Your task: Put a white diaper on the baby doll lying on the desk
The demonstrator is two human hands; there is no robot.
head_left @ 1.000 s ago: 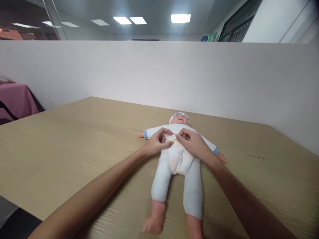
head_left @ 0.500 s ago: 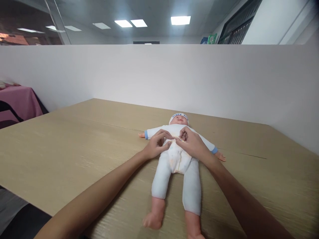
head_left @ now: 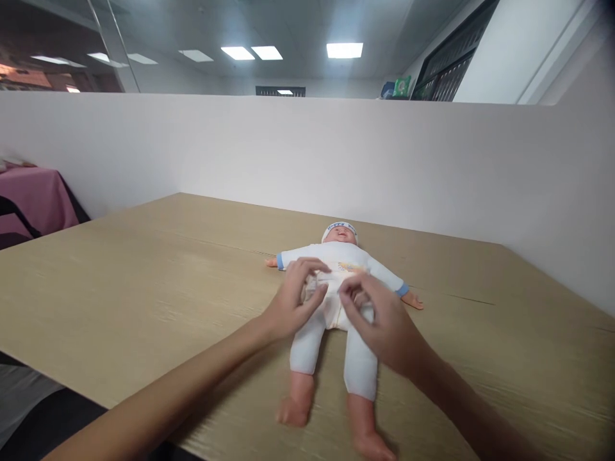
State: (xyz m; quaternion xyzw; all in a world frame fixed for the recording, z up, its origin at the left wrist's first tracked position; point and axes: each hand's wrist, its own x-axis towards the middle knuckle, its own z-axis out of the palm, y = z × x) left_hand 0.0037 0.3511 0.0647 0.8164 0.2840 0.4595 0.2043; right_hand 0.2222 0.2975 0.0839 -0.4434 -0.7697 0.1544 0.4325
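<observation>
A baby doll (head_left: 310, 346) in a white suit with blue cuffs lies on its back, head toward the far side, arms spread. Around its hips is a white diaper (head_left: 335, 314) with an orange-yellow print at the waist. Over the diaper's left side hovers my left hand (head_left: 294, 299), thumb and fingers apart, holding nothing. My right hand (head_left: 387, 317) is above the right hip, slightly blurred. Its fingers are loosely curled with the thumb close to the index finger, and nothing shows in them. Both hands hide parts of the diaper's sides.
The doll rests on a wide wooden tabletop (head_left: 192, 282). Behind the table rises a white partition (head_left: 269, 153). A pink cloth (head_left: 38, 198) hangs beyond the table at the far left, beside dark chair parts.
Both hands have come off the diaper's waist and drawn back toward me, the right one more. The orange-yellow print at the waist now shows. The view has shifted slightly.
</observation>
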